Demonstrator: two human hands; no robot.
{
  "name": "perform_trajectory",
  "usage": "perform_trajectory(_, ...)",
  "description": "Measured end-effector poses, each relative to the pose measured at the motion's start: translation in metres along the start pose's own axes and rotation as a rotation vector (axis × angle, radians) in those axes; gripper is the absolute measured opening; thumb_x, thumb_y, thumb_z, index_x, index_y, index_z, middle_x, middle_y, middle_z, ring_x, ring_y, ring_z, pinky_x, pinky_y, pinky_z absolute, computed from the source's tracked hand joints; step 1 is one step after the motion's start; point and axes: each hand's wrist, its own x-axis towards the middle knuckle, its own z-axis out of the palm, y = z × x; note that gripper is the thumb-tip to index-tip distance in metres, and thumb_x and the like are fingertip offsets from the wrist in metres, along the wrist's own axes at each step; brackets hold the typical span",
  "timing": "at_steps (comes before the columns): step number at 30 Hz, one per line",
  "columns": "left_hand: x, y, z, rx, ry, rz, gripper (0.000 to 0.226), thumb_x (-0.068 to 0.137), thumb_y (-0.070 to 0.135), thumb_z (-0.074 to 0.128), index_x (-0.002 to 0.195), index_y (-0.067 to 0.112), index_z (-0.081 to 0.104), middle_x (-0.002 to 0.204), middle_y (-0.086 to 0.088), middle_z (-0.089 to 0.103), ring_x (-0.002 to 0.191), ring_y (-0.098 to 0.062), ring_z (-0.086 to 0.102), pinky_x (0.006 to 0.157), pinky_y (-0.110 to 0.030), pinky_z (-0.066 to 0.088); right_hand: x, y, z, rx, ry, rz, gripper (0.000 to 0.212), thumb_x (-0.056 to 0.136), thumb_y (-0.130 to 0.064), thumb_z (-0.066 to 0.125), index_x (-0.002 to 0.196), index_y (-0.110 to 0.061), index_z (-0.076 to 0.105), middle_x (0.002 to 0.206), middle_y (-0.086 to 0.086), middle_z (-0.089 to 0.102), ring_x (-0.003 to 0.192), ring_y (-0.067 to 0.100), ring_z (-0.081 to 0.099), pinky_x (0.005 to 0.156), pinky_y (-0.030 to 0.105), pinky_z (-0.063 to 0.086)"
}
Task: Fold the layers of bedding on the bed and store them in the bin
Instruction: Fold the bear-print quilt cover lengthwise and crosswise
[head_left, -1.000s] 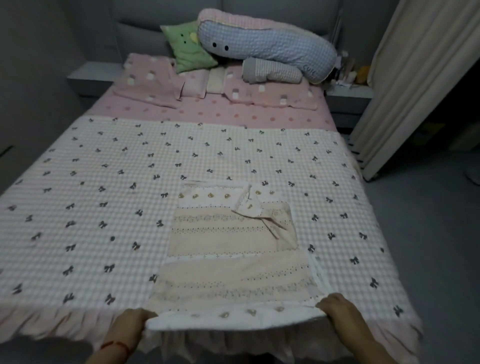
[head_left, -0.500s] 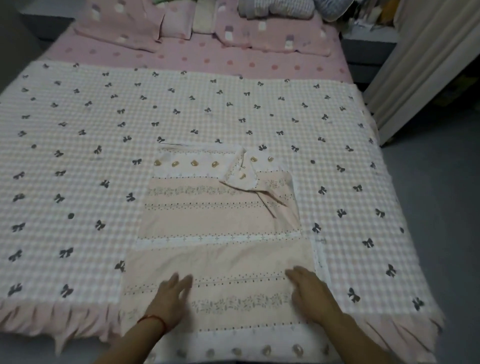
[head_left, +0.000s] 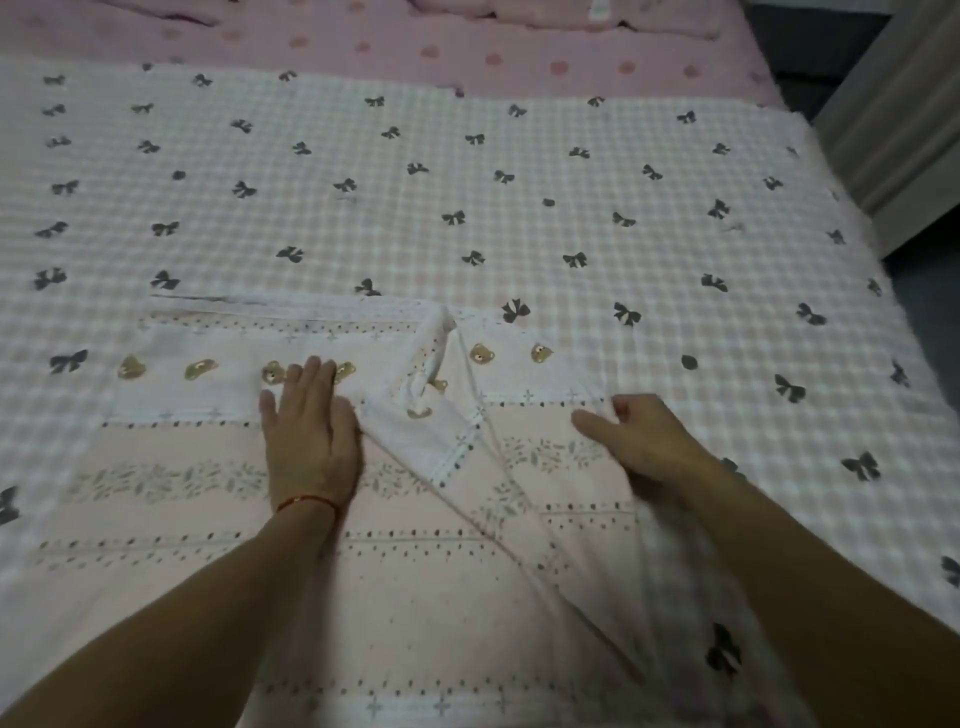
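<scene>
The pink folded sheet (head_left: 395, 571) lies on the bed's bow-print quilt (head_left: 467, 208). The left hand (head_left: 311, 436) presses flat, open; the right hand (head_left: 644, 441) pinches its edge. Tugging could rumple the flipped corner (head_left: 421, 415), skewing the fold.

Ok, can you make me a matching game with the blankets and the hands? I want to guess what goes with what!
Things:
1. left hand
2. right hand
3. bow quilt
4. dotted sheet

States:
A. pink, at the far end of the bed
B. lies flat on the bear blanket
C. spread under the bear blanket
D. fingers curled at the blanket's right edge

Pairs: 1-B, 2-D, 3-C, 4-A
</scene>
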Motion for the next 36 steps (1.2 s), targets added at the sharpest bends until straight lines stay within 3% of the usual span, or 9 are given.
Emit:
perform_trajectory(5, -0.004, -0.009, 0.012, 0.024, 0.03, 0.052, 0.062, 0.1, 0.041, 0.024, 0.155, 0.015, 0.036, 0.164, -0.005, 0.029, 0.154, -0.02, 0.017, 0.125, -0.052, 0.002, 0.022, 0.006, -0.015, -0.314, 0.101, -0.187, 0.052, 0.091, -0.054, 0.067, 0.068, -0.012, 0.046, 0.062, -0.001, 0.039, 0.058, 0.017, 0.039, 0.056, 0.031, 0.028)
perform_trajectory(8, -0.001, -0.007, 0.013, 0.117, -0.002, 0.038, 0.064, 0.1, 0.043, 0.022, 0.157, 0.015, 0.032, 0.166, -0.003, 0.024, 0.155, -0.021, 0.012, 0.124, -0.055, 0.003, 0.018, -0.012, 0.003, -0.538, 0.221, -0.088, 0.043, 0.089, -0.057, 0.065, 0.087, -0.017, 0.052, 0.081, -0.003, 0.053, 0.07, 0.017, 0.054, 0.064, 0.032, 0.043)
perform_trajectory(11, -0.001, -0.006, 0.013, 0.13, -0.032, 0.028, 0.066, 0.1, 0.045, 0.021, 0.158, 0.015, 0.03, 0.167, -0.002, 0.02, 0.156, -0.021, 0.009, 0.123, -0.058, 0.004, -0.016, -0.047, 0.039, -0.563, 0.539, -0.501, 0.042, 0.09, -0.039, 0.067, 0.119, -0.011, 0.055, 0.112, 0.008, 0.058, 0.092, 0.022, 0.058, 0.077, 0.04, 0.052)
perform_trajectory(14, 0.0, -0.007, 0.015, 0.118, -0.021, 0.035, 0.066, 0.1, 0.045, 0.02, 0.158, 0.015, 0.03, 0.167, -0.003, 0.02, 0.156, -0.021, 0.009, 0.123, -0.059, 0.004, -0.047, -0.075, 0.105, -0.651, 0.276, -0.777, 0.072, 0.077, -0.061, 0.066, 0.132, -0.016, 0.054, 0.124, 0.008, 0.058, 0.101, 0.022, 0.054, 0.081, 0.039, 0.047)
perform_trajectory(18, 0.0, -0.01, 0.015, 0.044, 0.016, 0.056, 0.065, 0.1, 0.043, 0.019, 0.156, 0.014, 0.034, 0.166, -0.004, 0.024, 0.156, -0.022, 0.011, 0.123, -0.058, 0.003, -0.028, -0.081, 0.132, -0.763, 0.187, -0.749, 0.079, 0.074, -0.038, 0.085, 0.139, -0.01, 0.052, 0.105, 0.011, 0.067, 0.081, 0.023, 0.062, 0.065, 0.038, 0.056)
perform_trajectory(23, -0.001, -0.01, 0.016, 0.042, 0.016, 0.06, 0.065, 0.1, 0.041, 0.02, 0.157, 0.013, 0.03, 0.166, -0.005, 0.022, 0.156, -0.022, 0.009, 0.123, -0.058, 0.002, 0.029, -0.062, 0.015, -0.062, 0.296, -0.229, 0.008, 0.087, -0.012, 0.075, 0.092, -0.014, 0.069, 0.083, -0.003, 0.066, 0.068, 0.005, 0.058, 0.06, 0.025, 0.05)
perform_trajectory(27, -0.001, -0.01, 0.017, 0.122, -0.002, 0.058, 0.066, 0.099, 0.04, 0.021, 0.159, 0.014, 0.027, 0.168, -0.005, 0.018, 0.156, -0.023, 0.007, 0.123, -0.057, 0.001, 0.046, -0.043, -0.021, 0.411, 0.161, 0.121, 0.022, 0.093, -0.027, 0.067, 0.087, -0.006, 0.069, 0.08, 0.007, 0.07, 0.071, 0.025, 0.063, 0.064, 0.032, 0.054)
perform_trajectory(32, -0.002, -0.01, 0.018, 0.155, -0.02, 0.051, 0.067, 0.097, 0.04, 0.022, 0.159, 0.015, 0.024, 0.168, -0.003, 0.015, 0.156, -0.023, 0.005, 0.123, -0.058, 0.001, 0.029, -0.045, 0.003, -0.12, 0.054, -0.03, 0.073, 0.085, -0.04, 0.08, 0.142, -0.019, 0.039, 0.119, -0.008, 0.052, 0.098, 0.016, 0.058, 0.071, 0.026, 0.049)
perform_trajectory(36, -0.001, -0.011, 0.02, 0.159, -0.03, 0.051, 0.067, 0.096, 0.039, 0.024, 0.159, 0.016, 0.024, 0.168, -0.003, 0.014, 0.156, -0.023, 0.004, 0.123, -0.058, 0.001, 0.044, -0.041, -0.018, -0.025, 0.36, -0.097, 0.037, 0.095, -0.017, 0.07, 0.13, -0.019, 0.057, 0.1, -0.008, 0.063, 0.088, 0.009, 0.063, 0.072, 0.02, 0.052)
